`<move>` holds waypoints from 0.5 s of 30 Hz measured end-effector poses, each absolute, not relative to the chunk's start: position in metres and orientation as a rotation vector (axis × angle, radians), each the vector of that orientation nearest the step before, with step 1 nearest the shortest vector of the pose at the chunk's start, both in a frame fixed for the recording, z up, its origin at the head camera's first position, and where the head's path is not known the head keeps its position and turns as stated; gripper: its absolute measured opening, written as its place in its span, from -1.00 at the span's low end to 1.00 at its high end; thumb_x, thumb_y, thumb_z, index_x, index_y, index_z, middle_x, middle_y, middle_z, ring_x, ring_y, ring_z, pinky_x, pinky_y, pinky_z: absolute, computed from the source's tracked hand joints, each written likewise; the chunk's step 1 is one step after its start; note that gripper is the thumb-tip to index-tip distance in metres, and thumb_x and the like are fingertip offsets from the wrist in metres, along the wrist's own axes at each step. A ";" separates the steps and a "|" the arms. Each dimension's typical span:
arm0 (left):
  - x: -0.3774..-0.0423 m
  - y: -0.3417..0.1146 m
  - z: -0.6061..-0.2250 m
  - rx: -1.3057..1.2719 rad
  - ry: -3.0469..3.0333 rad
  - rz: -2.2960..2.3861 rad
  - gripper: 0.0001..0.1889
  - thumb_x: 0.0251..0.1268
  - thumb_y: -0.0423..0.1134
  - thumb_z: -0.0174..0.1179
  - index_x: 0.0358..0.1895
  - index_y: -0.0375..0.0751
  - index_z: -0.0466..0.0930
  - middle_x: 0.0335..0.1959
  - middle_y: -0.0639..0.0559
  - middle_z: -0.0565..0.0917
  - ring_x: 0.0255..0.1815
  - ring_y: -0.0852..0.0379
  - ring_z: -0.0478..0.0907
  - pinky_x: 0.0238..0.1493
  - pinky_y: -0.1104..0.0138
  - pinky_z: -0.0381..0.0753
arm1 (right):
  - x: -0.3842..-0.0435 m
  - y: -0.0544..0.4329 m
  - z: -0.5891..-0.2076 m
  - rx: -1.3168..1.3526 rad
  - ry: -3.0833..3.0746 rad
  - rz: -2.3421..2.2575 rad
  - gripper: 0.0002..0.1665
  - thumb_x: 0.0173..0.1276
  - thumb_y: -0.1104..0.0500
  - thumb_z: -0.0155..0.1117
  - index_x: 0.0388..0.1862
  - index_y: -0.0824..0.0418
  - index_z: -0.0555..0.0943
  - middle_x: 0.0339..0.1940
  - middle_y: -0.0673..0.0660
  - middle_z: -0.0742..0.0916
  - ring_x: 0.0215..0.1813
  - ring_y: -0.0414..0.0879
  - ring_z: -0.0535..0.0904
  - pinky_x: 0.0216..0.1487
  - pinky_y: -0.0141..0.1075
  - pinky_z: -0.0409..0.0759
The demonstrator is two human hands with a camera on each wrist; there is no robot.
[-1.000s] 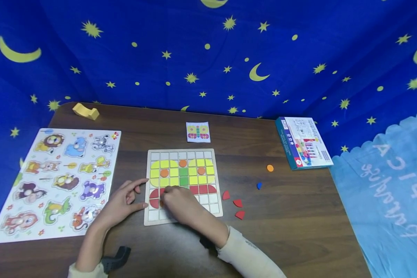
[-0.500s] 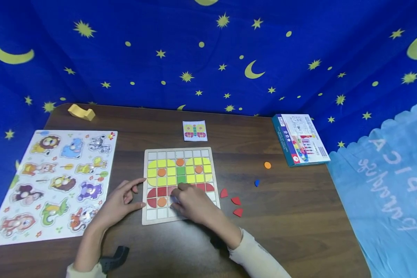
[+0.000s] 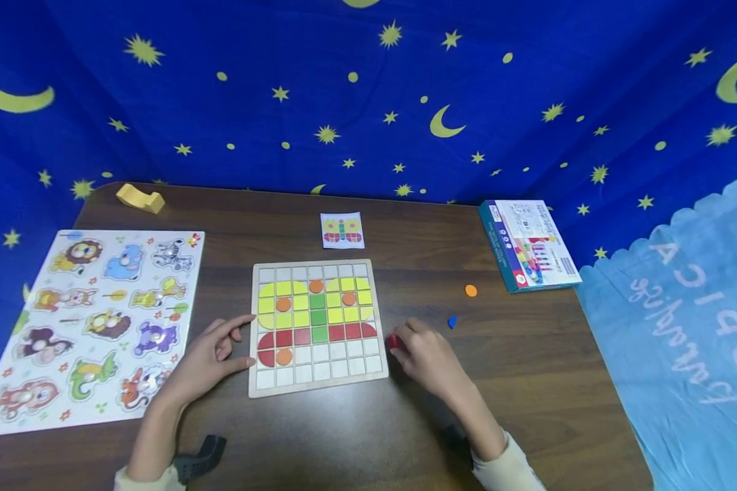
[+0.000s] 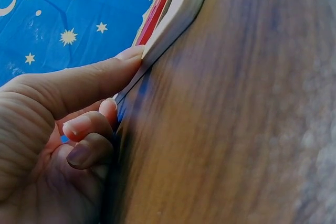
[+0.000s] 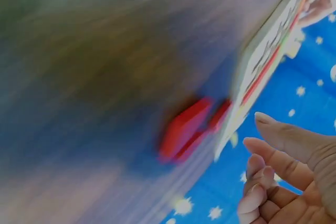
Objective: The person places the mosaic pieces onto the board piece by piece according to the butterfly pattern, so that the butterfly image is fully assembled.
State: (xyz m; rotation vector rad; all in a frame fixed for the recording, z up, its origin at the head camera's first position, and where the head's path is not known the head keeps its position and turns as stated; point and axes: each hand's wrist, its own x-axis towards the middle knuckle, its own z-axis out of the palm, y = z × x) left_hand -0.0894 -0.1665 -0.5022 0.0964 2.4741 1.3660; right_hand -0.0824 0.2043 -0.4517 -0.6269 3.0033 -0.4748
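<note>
A wooden grid board (image 3: 322,375) lies on the table with yellow, red, green and orange pieces in its upper and middle cells. At its left edge, my left hand (image 3: 211,361) touches the frame with extended index finger and thumb; the left wrist view shows the thumb (image 4: 105,77) against the board's side. Right of the board is my right hand (image 3: 426,358), over the loose red quarter-round pieces (image 5: 184,129). One red piece (image 3: 394,341) shows at its fingertips in the head view; the hand hides the others. Thumb and index finger stand apart, with nothing between them in the right wrist view.
A pattern card (image 3: 342,230) lies behind the board. An orange disc (image 3: 470,290) and a small blue piece (image 3: 452,322) lie to the right, near a box (image 3: 531,245). An animal puzzle (image 3: 98,320) is at left, with a yellow wooden block (image 3: 140,198) behind it.
My right hand has left the board and moved right to the loose red pieces. A further green piece now shows in the board's middle column. My left hand has stayed at the edge.
</note>
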 end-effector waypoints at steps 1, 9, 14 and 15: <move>-0.089 -0.167 -0.502 0.098 2.475 1.367 -0.23 0.08 -0.27 0.46 0.42 -0.18 0.36 -0.14 -0.07 0.39 -0.47 0.20 0.25 -0.35 0.36 0.31 | -0.080 0.211 -0.452 -0.584 3.018 -0.459 -0.69 0.05 0.28 0.57 -0.19 0.30 0.72 -0.38 0.05 0.63 -0.42 -0.21 0.47 -0.41 -0.39 0.49; -0.089 -0.167 -0.502 0.121 2.505 1.368 -0.21 0.04 -0.27 0.48 0.42 -0.17 0.37 -0.15 -0.05 0.39 -0.47 0.21 0.25 -0.37 0.36 0.32 | -0.067 0.240 -0.462 -0.401 3.031 -0.341 -0.71 0.05 0.25 0.58 -0.27 0.35 0.72 -0.34 0.08 0.63 -0.35 -0.12 0.56 -0.28 -0.22 0.59; -0.089 -0.166 -0.502 0.117 2.505 1.363 -0.20 0.03 -0.27 0.48 0.42 -0.16 0.37 -0.16 -0.04 0.39 -0.47 0.21 0.25 -0.38 0.37 0.31 | -0.068 0.241 -0.467 -0.407 3.032 -0.323 -0.78 0.10 0.27 0.53 -0.29 0.34 0.73 -0.38 0.07 0.62 -0.38 -0.12 0.53 -0.30 -0.22 0.58; -0.089 -0.165 -0.501 0.116 2.503 1.361 -0.20 0.03 -0.27 0.48 0.42 -0.16 0.37 -0.16 -0.04 0.39 -0.47 0.21 0.25 -0.37 0.37 0.31 | -0.069 0.241 -0.467 -0.413 3.031 -0.323 -0.80 0.11 0.27 0.52 -0.29 0.33 0.73 -0.38 0.07 0.62 -0.38 -0.13 0.52 -0.31 -0.22 0.58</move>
